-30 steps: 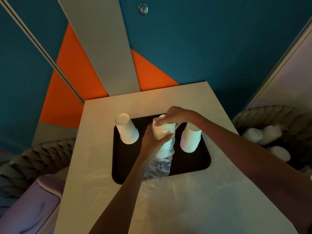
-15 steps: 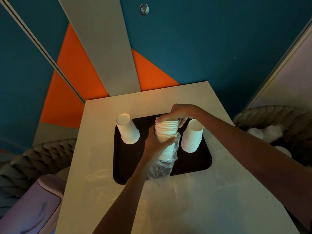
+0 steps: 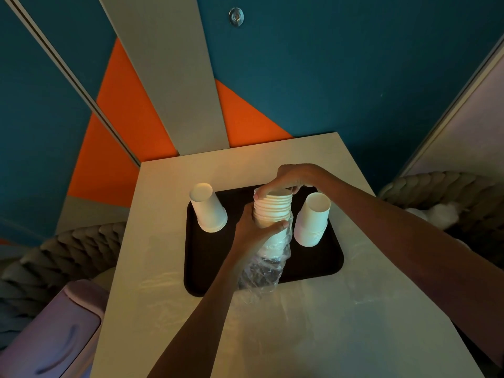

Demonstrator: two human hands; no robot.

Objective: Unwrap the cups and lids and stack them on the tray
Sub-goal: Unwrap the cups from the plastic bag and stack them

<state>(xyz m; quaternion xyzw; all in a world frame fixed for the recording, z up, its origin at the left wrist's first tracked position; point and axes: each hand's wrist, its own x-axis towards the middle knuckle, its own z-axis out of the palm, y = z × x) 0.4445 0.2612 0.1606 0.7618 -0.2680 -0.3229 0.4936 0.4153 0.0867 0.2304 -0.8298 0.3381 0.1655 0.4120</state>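
Table [image 3: 327,323] carries a dark tray [image 3: 210,257]. Over the tray's middle stands the cup stack [image 3: 274,208], lower half inside clear wrap [image 3: 268,266], between upturned left cups [image 3: 208,211] and right cups [image 3: 312,222]. My left hand [image 3: 256,233] grips the stack at the wrap's mouth. My right hand [image 3: 293,175] curls its fingers round the top rims.

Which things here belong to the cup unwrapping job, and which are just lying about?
In the job: half-wrapped cup stack, gripped by left hand and right hand; its plastic wrap; left cup stack; right cup stack; black tray.
Lying about: lilac bin; braided grey basket; metal wall fitting.
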